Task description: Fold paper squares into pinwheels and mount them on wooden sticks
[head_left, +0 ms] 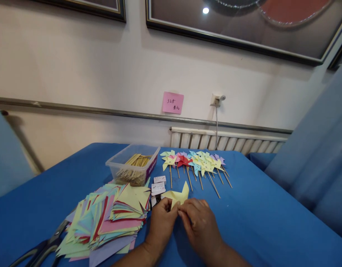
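Flaring to a point, the paper pinwheel [178, 196] is pale yellow.

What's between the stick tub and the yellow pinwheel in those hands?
In the head view, small white boxes lie between the plastic tub and yellow pinwheel.

In the lower middle of the frame, the bare left hand [161, 220] and bare right hand [200, 222] hide part of the folded yellow paper pinwheel [182, 195]. At lower left, the stacked coloured paper sheets [123, 226] cover the tips of the dark-handled metal scissors [50, 245], and the bottom edge cuts their handles. Print on the small white boxes [158, 188] is too tiny to read.
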Demonstrator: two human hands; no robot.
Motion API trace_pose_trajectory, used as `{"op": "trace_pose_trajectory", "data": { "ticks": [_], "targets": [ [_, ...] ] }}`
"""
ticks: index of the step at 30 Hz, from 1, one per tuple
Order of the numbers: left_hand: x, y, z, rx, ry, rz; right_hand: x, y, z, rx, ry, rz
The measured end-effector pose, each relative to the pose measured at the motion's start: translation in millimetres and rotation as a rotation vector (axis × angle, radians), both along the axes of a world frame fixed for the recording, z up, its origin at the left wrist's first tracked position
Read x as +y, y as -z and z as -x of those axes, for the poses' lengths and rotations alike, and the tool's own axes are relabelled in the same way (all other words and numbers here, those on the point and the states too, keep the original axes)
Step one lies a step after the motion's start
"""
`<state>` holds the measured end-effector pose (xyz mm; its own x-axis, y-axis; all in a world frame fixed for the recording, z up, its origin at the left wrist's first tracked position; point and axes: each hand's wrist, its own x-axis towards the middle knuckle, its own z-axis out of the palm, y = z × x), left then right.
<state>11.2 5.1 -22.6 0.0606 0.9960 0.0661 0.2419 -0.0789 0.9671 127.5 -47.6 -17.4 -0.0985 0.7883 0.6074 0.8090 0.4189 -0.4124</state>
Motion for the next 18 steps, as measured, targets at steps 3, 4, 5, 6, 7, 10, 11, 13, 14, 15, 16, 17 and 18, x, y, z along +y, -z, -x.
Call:
{"op": "trace_pose_trajectory", "data": {
  "ticks": [3, 4, 5, 6, 7, 10, 11, 13, 14, 15, 16, 17, 18],
  "targets": [
    [0.6, 2.2, 0.2, -0.003, 0.0, 0.014, -1.2, 1.9, 2.6, 0.0, 0.021, -0.029],
    [0.8, 3.1, 0.3, -0.011, 0.008, 0.019, -1.7, 2.4, 3.4, 0.001, 0.027, -0.037],
    [0.9, 4.0, 0.5, -0.023, 0.016, 0.023, -2.2, 2.8, 4.1, 0.0, 0.028, -0.042],
    [1.1, 4.8, 0.6, -0.037, 0.021, 0.025, -2.6, 3.0, 4.7, -0.001, 0.028, -0.043],
    [1.2, 5.6, 0.8, -0.052, 0.025, 0.025, -2.8, 3.0, 5.3, -0.001, 0.026, -0.043],
    [1.4, 6.6, 1.1, -0.079, 0.019, 0.014, -2.6, 2.0, 6.1, 0.007, 0.022, -0.046],
    [1.3, 6.4, 1.1, -0.079, 0.018, 0.012, -2.4, 1.4, 6.0, 0.008, 0.023, -0.053],
    [0.9, 5.5, 1.0, -0.084, 0.022, 0.015, -1.8, -0.1, 5.3, 0.007, 0.02, -0.066],
    [0.7, 5.0, 1.0, -0.091, 0.026, 0.019, -1.5, -0.9, 4.7, 0.003, 0.015, -0.07],
    [0.5, 4.4, 1.0, -0.102, 0.031, 0.022, -1.3, -1.6, 4.1, -0.002, 0.005, -0.07],
    [0.3, 4.0, 1.0, -0.115, 0.035, 0.024, -1.0, -2.1, 3.5, -0.006, -0.006, -0.069],
    [0.2, 3.6, 1.1, -0.124, 0.038, 0.025, -0.7, -2.5, 3.0, -0.009, -0.017, -0.067],
    [0.2, 3.4, 1.3, -0.129, 0.04, 0.024, -0.5, -2.5, 2.5, -0.01, -0.03, -0.063]
  ]
}}
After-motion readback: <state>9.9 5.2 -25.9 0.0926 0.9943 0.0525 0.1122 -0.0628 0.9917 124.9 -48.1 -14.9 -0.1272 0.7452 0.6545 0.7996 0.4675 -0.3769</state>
